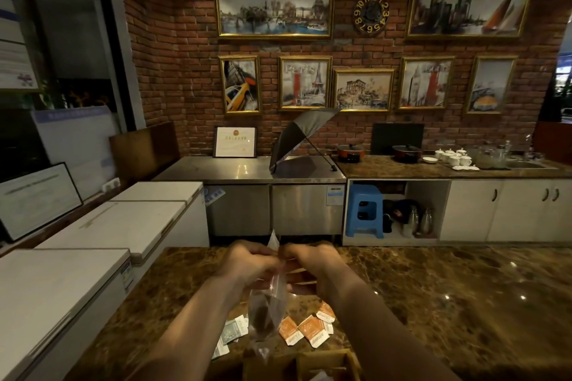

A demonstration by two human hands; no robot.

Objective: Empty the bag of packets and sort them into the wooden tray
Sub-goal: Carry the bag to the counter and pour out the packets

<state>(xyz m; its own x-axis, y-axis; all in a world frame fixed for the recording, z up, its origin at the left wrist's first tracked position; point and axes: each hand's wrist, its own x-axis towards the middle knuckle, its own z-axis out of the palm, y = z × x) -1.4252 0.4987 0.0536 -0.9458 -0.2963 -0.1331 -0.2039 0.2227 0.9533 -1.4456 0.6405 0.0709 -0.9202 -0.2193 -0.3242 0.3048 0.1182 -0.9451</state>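
Note:
A clear plastic bag [268, 306] hangs above the brown marble counter, dark contents low inside it. My left hand [247, 263] and my right hand [309, 266] pinch its top edge together, fingers closed on the plastic. Under the bag lie loose packets: several orange ones [309, 328] to the right and grey-white ones [233, 329] to the left. The wooden tray [309, 363] shows at the bottom edge, with a divider visible and my forearms partly covering it.
The marble counter [448, 303] stretches right and forward. White chest freezers [102, 226] stand to the left. Behind are a steel cabinet with an open umbrella [297, 139], a blue stool [365, 210] and a back counter with pots and cups.

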